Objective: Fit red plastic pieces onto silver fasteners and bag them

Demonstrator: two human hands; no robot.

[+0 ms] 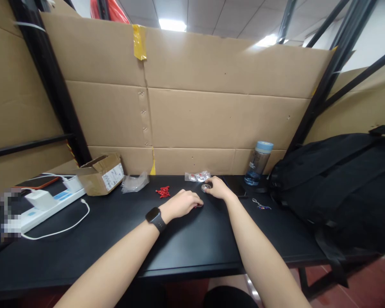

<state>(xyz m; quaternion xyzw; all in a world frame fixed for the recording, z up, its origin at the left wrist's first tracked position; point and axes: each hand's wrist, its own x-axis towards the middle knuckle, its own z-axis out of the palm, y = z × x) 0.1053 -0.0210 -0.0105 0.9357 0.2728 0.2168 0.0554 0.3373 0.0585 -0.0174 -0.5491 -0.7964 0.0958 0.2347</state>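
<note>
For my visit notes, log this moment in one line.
left hand: at reddish item; right hand: touching round item; red pieces: on table

Cardboard panels (211, 115) and desk (195, 244) suggest a workshop booth.

No readable text, only blurred print (252, 164) on the white label (113, 176) of the cardboard box (90, 184) and the bottle (259, 161).

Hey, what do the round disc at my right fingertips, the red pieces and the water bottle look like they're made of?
Round disc: metal or clear plastic, perhaps; it shines silvery, but is too small to settle.
Red pieces: possibly plastic, from their even, bright colour.
Water bottle: likely smooth clear plastic, though glass is possible; it is see-through, with an opaque pale-blue lid, probably plastic.
</note>
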